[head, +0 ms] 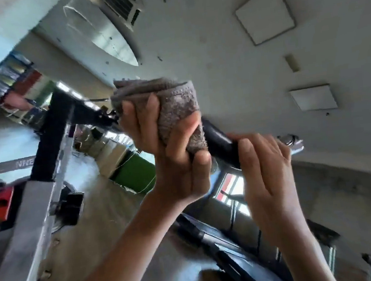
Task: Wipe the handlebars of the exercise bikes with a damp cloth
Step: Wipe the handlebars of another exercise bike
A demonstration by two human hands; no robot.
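Handlebar (220, 140), black, was clutched by the right hand (267, 166) while the left hand (173, 162) squeezed a grey cloth (176, 102) around it.

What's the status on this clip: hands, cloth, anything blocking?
Left hand grips grey cloth wrapped on black handlebar. Right hand holds the bar beside it. Nothing seen in the way.

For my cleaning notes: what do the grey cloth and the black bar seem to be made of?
The cloth: probably terry or microfibre, matte; nubby pile shows. The bar: likely rubber or plastic sleeve, smooth with soft sheen; its end looks chromed metal, brightly reflective.
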